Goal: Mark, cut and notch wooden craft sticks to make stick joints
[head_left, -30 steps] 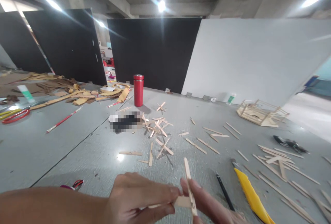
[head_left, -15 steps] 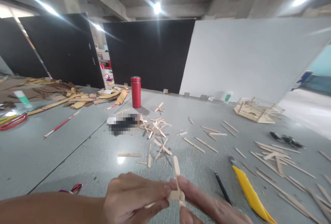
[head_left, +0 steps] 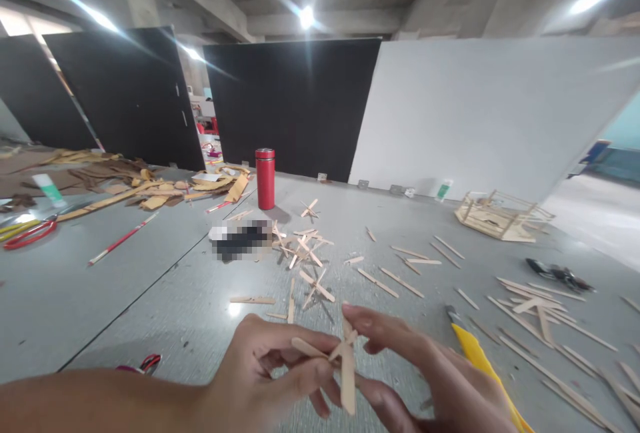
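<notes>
Close to me at the table's front, several wooden craft sticks (head_left: 348, 379) are joined into a small crossed piece. My left hand (head_left: 280, 366) pinches one arm of it between thumb and fingers. My right hand (head_left: 435, 366) grips the same piece from the right, its index finger at the far end of the upright stick and a lower finger against the side. The joint shows between the hands, while some ends are covered by fingers. Just beyond lies another crossed stick piece (head_left: 317, 285), with a cluster of similar pieces (head_left: 304, 249) farther back.
A yellow-handled cutter (head_left: 473, 346) lies beside my right hand. Loose sticks (head_left: 535, 303) spread over the right side, before a wooden stick frame (head_left: 495, 216). A red flask (head_left: 265, 179) stands at the back. On the left are red-handled scissors (head_left: 33, 236) and cardboard scraps (head_left: 155, 189).
The crossed piece has been turned, so one stick now points down toward me. My right hand has shifted its fingers around it and now covers the black pen on the table.
</notes>
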The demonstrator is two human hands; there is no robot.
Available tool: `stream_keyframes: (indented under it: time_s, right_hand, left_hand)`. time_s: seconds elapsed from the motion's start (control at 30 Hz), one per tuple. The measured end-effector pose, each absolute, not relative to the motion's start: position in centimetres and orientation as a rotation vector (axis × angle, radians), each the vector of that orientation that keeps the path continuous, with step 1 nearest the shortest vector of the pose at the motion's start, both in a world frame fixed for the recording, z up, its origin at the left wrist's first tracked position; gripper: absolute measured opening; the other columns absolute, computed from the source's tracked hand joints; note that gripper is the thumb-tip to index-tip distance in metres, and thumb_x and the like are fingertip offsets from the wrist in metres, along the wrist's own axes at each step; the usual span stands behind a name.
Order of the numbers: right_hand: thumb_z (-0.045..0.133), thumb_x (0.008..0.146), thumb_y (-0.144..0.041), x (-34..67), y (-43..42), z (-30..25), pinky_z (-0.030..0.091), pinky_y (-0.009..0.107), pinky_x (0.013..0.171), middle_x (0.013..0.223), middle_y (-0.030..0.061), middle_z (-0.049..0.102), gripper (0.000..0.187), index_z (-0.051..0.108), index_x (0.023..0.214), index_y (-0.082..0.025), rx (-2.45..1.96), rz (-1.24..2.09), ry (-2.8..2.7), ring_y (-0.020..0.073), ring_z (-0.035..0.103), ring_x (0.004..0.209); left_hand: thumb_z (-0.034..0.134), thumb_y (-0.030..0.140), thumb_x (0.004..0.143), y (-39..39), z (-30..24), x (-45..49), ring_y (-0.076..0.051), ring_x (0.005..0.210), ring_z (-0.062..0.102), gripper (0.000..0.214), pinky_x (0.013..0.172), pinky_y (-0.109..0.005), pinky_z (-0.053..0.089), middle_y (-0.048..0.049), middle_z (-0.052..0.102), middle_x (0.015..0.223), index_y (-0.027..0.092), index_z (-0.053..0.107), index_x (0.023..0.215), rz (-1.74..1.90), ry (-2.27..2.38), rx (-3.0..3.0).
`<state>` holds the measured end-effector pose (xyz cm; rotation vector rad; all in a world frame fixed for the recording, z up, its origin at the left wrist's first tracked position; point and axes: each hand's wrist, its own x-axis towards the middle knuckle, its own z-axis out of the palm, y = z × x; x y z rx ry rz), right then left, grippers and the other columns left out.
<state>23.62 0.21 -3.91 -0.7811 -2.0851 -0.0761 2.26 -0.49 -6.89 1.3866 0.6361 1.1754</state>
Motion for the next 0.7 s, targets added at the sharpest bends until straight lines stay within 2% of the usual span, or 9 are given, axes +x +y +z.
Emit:
stream_keyframes:
  time_s: [0.17, 0.3, 0.37, 0.53, 0.7]
  right_hand:
    - [0.064, 0.1, -0.034, 23.7, 1.4, -5.2, 0.067, 0.021, 0.072, 0.112, 0.0075, 0.081, 0.035, 0.057, 0.132, -0.024, -0.74, 0.001, -2.123, 0.0175, 0.081, 0.084]
    - [0.067, 0.093, -0.007, 23.5, 1.5, -6.2, 0.064, 0.019, 0.083, 0.124, 0.0101, 0.078, 0.039, 0.064, 0.13, -0.021, -0.599, 0.025, -2.086, 0.0173, 0.078, 0.105]
    - [0.067, 0.089, 0.0, 23.5, 1.5, -6.4, 0.064, 0.017, 0.081, 0.128, 0.0116, 0.076, 0.047, 0.065, 0.132, -0.019, -0.56, 0.03, -2.067, 0.0161, 0.077, 0.106]
    - [0.065, 0.089, 0.002, 23.6, 1.9, -6.3, 0.065, 0.02, 0.068, 0.128, 0.0153, 0.075, 0.054, 0.063, 0.139, -0.018, -0.514, 0.064, -2.131, 0.0176, 0.079, 0.103]
    - [0.061, 0.09, 0.004, 23.2, 1.9, -6.2, 0.066, 0.022, 0.068, 0.132, 0.0144, 0.073, 0.065, 0.054, 0.148, -0.023, -0.444, 0.157, -2.126, 0.0173, 0.079, 0.102]
  left_hand:
    - [0.076, 0.033, 0.093, 0.0, -6.8, 2.8, -0.016, 0.071, 0.075, 0.021, 0.063, -0.022, 0.062, -0.0102, 0.08, 0.082, 0.016, 0.083, 0.102, 1.12, 0.6, 1.125]
    - [0.079, 0.04, 0.089, 0.0, -6.5, 2.9, -0.015, 0.068, 0.075, 0.028, 0.062, -0.022, 0.061, -0.0095, 0.078, 0.078, 0.014, 0.083, 0.097, 1.114, 0.566, 1.058]
    - [0.081, 0.042, 0.087, 0.0, -6.4, 2.8, -0.014, 0.064, 0.074, 0.03, 0.062, -0.022, 0.061, -0.0089, 0.077, 0.074, 0.013, 0.082, 0.094, 1.11, 0.583, 1.041]
    - [0.079, 0.044, 0.088, 0.0, -6.4, 2.8, -0.014, 0.063, 0.073, 0.034, 0.063, -0.023, 0.062, -0.0084, 0.075, 0.07, 0.01, 0.081, 0.092, 1.08, 0.629, 1.046]
    - [0.078, 0.04, 0.091, 0.1, -6.6, 2.8, -0.014, 0.063, 0.073, 0.031, 0.063, -0.023, 0.062, -0.0078, 0.075, 0.07, 0.01, 0.079, 0.085, 1.085, 0.61, 1.034]
